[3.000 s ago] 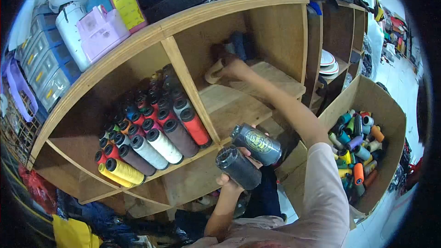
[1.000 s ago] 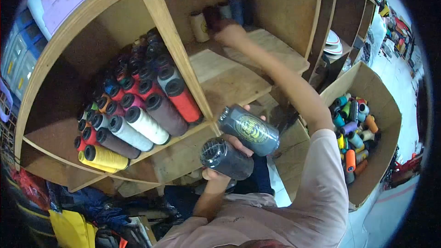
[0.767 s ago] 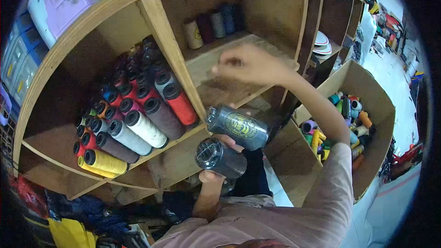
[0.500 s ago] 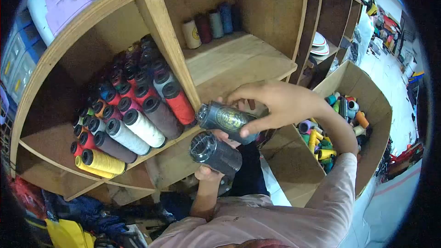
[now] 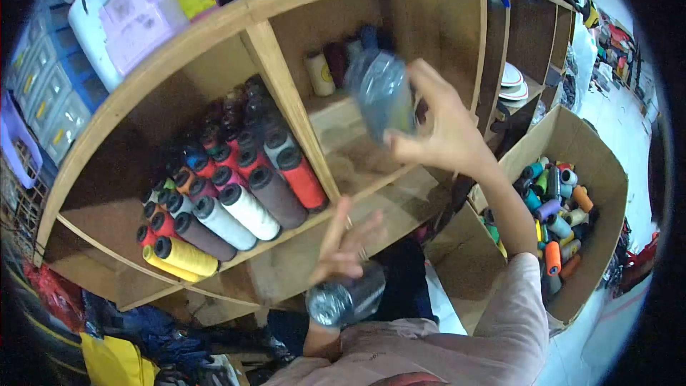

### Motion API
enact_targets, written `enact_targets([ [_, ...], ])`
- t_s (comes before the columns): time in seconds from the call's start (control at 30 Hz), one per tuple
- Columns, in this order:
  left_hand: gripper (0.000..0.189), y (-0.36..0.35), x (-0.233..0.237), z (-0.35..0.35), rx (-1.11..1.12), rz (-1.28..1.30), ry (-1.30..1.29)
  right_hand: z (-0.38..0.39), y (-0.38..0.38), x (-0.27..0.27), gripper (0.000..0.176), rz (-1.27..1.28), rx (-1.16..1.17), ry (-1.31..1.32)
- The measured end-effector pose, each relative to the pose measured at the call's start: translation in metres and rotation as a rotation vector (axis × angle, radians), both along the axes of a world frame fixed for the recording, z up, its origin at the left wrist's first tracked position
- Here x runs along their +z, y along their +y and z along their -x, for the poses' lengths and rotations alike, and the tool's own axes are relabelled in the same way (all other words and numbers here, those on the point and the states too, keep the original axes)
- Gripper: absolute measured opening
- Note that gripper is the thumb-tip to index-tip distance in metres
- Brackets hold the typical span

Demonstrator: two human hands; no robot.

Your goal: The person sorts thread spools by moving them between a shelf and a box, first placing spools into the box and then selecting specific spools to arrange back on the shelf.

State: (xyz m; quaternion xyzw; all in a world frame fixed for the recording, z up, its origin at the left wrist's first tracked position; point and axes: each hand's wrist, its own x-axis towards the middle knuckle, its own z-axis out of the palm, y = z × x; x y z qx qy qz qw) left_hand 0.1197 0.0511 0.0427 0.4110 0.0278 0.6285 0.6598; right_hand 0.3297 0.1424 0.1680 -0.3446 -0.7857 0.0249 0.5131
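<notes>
My right hand [image 5: 436, 125] grips a dark, plastic-wrapped thread spool [image 5: 382, 93], raised in front of the right compartment and blurred by motion. Lower down, my left hand [image 5: 346, 243] has its fingers spread. A second dark wrapped spool [image 5: 368, 293] lies against its palm and wrist, near my shirt; how firmly it is held is not visible. Behind the raised spool, a cream spool [image 5: 320, 73] and several darker ones stand at the back of the compartment. Many coloured spools, with a white one [image 5: 250, 212] and a red one [image 5: 301, 177] in front, fill the left compartment.
The curved wooden shelf [image 5: 261, 27] has an upright divider between its compartments. At the right stands a cardboard box [image 5: 600, 243] holding many small spools. Plastic drawers [image 5: 53, 100] and a lilac container [image 5: 139, 25] are at the upper left. A yellow bag [image 5: 118, 361] lies lower left.
My right hand has lifted its spool up and away from the other one, toward the right compartment. My left hand's fingers have spread, and its spool sits lower. The view has shifted slightly.
</notes>
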Motion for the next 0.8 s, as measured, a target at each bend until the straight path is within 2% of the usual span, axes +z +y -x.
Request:
enact_targets([
  [0.07,0.084,-0.005,-0.008,0.012,-0.012,-0.25,0.189,0.007,0.043,-0.007,0.057,0.066,-0.028,0.237],
  [0.13,0.078,0.001,-0.015,0.014,-0.027,-0.367,0.295,0.021,0.079,-0.009,0.062,0.251,-0.044,0.293],
  [0.17,0.046,0.009,-0.022,0.014,0.004,-0.611,0.269,0.028,0.109,-0.014,0.065,0.25,-0.046,0.232],
  [0.2,0.037,0.007,-0.02,0.01,0.06,-0.696,0.274,0.035,0.139,-0.022,0.068,0.251,-0.046,0.169],
  [0.27,0.022,0.002,-0.016,0.002,0.178,-0.856,0.271,0.055,0.185,-0.043,0.068,0.552,-0.018,0.081],
  [0.3,0.022,0.001,-0.014,0.003,0.203,-0.88,0.354,0.068,0.199,-0.056,0.068,0.55,-0.007,0.086],
  [0.37,0.022,-0.001,-0.007,0.004,0.19,-0.877,0.448,0.091,0.221,-0.073,0.064,0.251,-0.26,-0.063],
  [0.47,0.022,0.003,-0.008,0.008,0.193,-0.903,0.52,0.107,0.224,-0.088,0.058,0.138,-0.245,0.01],
  [0.53,0.022,0.005,-0.007,0.009,0.187,-0.903,0.515,0.11,0.225,-0.087,0.052,0.225,-0.219,-0.03],
  [0.63,0.023,0.007,-0.013,0.009,0.198,-0.877,0.499,0.109,0.225,-0.094,0.045,0.113,-0.261,-0.061],
  [0.7,0.023,0.008,-0.017,0.006,0.21,-0.859,0.497,0.103,0.231,-0.095,0.036,-0.026,-0.187,-0.111],
  [0.73,0.024,0.006,-0.017,0.001,0.24,-0.836,0.488,0.105,0.238,-0.098,0.036,-0.019,-0.182,-0.107],
  [0.8,0.025,-0.001,-0.013,-0.004,0.266,-0.806,0.486,0.109,0.252,-0.108,0.064,-0.099,-0.233,-0.046],
])
